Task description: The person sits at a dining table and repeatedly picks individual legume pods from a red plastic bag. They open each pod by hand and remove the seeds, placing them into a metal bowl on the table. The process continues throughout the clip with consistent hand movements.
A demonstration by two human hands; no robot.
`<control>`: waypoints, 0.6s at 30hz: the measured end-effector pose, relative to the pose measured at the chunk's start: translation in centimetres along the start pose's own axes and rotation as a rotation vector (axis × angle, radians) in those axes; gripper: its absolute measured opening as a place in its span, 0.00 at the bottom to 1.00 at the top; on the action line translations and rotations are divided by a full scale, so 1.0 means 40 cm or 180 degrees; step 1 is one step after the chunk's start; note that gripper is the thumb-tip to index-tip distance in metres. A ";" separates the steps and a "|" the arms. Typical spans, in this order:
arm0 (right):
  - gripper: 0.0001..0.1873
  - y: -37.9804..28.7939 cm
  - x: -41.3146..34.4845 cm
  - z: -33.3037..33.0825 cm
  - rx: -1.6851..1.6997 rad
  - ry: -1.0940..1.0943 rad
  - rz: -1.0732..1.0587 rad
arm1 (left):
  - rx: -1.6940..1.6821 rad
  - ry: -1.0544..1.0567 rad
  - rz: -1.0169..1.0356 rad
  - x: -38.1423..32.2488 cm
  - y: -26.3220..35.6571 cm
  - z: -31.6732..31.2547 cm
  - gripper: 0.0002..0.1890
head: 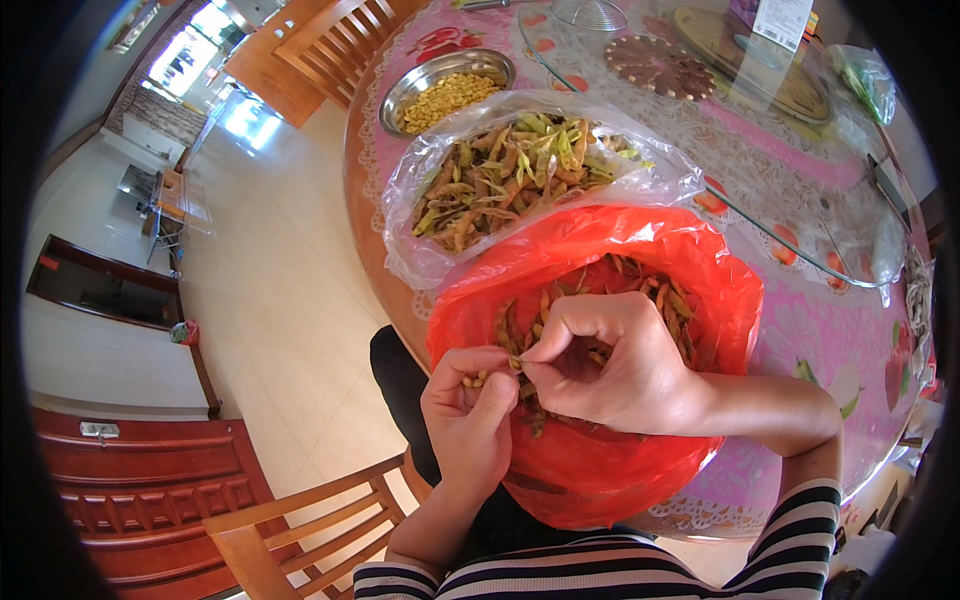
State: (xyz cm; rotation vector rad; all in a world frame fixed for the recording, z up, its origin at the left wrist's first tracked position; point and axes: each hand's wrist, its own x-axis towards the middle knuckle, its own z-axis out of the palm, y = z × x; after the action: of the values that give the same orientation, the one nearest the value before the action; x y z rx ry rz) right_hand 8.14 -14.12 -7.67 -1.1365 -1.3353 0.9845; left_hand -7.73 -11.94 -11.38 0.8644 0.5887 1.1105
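Observation:
My left hand (466, 420) holds several shelled yellow beans (475, 379) in its curled fingers. Between its fingertips and those of my right hand (622, 367) is a small bean pod (515, 363), pinched from both sides. Both hands are over a red plastic bag (600, 480) whose mouth is spread wide, with brown pods (675, 307) inside. Behind it a clear plastic bag (652, 165) lies spread around a heap of brown and green bean pods (510, 172). A steel bowl (504, 66) farther back contains shelled yellow beans (450, 97).
The round table (795, 420) has a pink patterned cover and a raised glass turntable (750, 210). A brown trivet (660, 67), a wire rack (589, 13) and a white box (782, 22) stand farther back. Wooden chairs (322, 525) are at the left, near a red door (150, 495).

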 end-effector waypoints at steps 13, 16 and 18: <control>0.04 -0.005 0.008 -0.007 0.0861 -0.0182 0.0583 | -0.0343 -0.0271 -0.0438 0.007 0.021 -0.002 0.06; 0.04 0.001 0.007 -0.003 0.0653 -0.0150 0.0368 | -0.0315 -0.0233 -0.0440 0.007 0.019 -0.002 0.07; 0.04 0.003 0.005 -0.004 0.0129 -0.0166 -0.0036 | -0.0305 -0.0199 -0.0448 0.006 0.019 -0.001 0.07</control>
State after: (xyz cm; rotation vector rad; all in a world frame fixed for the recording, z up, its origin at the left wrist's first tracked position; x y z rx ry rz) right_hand 8.33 -13.92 -7.73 -1.0780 -1.3560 1.0347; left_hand -8.04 -11.55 -10.77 0.7608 0.5319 0.9729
